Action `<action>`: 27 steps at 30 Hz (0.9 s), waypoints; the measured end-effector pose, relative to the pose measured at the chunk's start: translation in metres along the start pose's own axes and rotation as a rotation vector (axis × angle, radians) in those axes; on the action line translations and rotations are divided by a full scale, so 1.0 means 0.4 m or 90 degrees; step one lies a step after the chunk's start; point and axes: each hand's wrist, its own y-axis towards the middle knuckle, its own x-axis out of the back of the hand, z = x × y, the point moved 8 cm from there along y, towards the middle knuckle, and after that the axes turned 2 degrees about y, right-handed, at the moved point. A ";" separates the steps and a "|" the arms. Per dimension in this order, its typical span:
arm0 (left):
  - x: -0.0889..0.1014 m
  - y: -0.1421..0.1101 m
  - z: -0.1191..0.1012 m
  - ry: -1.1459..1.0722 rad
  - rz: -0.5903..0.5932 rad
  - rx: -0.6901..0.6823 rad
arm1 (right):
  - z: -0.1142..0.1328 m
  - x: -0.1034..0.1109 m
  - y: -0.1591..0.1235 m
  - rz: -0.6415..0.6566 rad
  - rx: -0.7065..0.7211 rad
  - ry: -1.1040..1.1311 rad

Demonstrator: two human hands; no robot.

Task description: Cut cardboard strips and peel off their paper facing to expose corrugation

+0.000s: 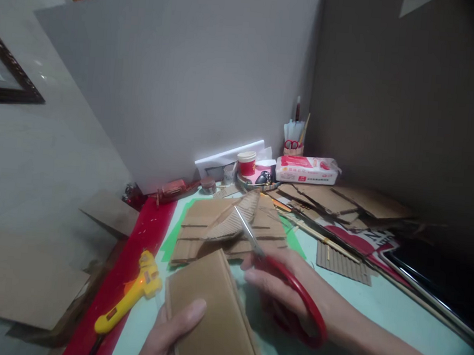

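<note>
My left hand (169, 333) grips a flat brown cardboard piece (217, 318) at the bottom centre, thumb pressed on its top face. My right hand (289, 291) is closed round red-handled scissors (282, 279), whose metal blades point up and left, past the cardboard's far edge. Just beyond the blades lies a pile of cut corrugated cardboard (229, 226) on a green sheet (179, 227).
A yellow glue gun (131, 295) lies on a red strip (132, 257) at the left. Cups (247, 163), a tissue pack (306, 170), a pen holder (294, 141) and more cardboard sheets (342, 202) crowd the back. Grey partition walls (187, 86) enclose the desk. A dark tablet (438, 275) lies right.
</note>
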 end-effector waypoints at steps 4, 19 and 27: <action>-0.001 0.005 -0.023 -0.023 0.016 -0.012 | -0.013 -0.002 0.006 0.043 -0.016 0.032; 0.073 0.016 -0.182 -0.070 -0.152 -0.164 | -0.001 -0.072 -0.030 0.139 -0.004 0.000; 0.090 0.008 -0.247 -0.113 -0.193 -0.244 | -0.042 -0.100 -0.035 0.174 -0.127 0.175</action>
